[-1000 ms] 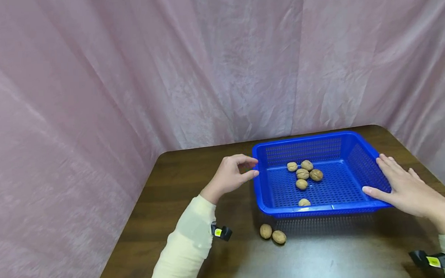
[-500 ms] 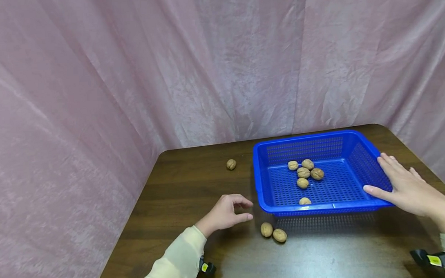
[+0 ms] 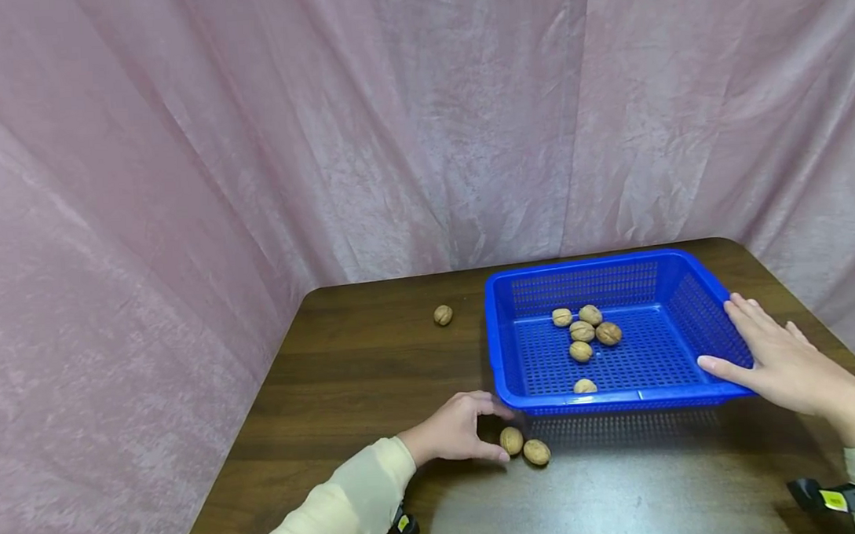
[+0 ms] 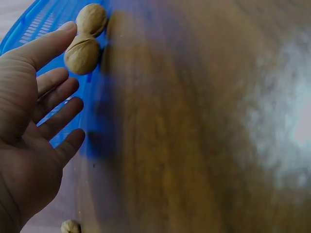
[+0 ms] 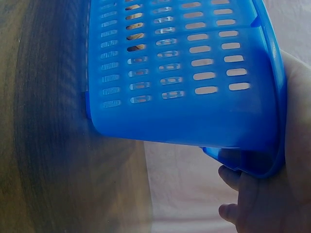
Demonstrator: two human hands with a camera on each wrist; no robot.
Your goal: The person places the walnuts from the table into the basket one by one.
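Observation:
My left hand [image 3: 465, 431] is low over the table, thumb and fingers spread on either side of a walnut [image 3: 511, 441]. A second walnut [image 3: 536, 452] lies against its right side. In the left wrist view the thumb tip reaches the walnuts' edge; whether it touches is unclear. The blue plastic basket [image 3: 497, 335] stands just behind, with several walnuts [image 3: 581, 332] on its floor. On its right rim rests my right hand [image 3: 784, 360], fingers extended along the outside and thumb lying over the near corner. The right wrist view shows the basket's slotted wall [image 5: 184, 111] beside that hand.
One more walnut [image 3: 442, 315] lies alone on the dark wooden table [image 3: 353, 364], left of the basket near the back edge. A pink curtain [image 3: 423, 141] hangs behind the table and along its left side.
My left hand has come away from the basket's left rim toward the near side, then right to the two walnuts. The lone back walnut came into sight. The right hand stays put.

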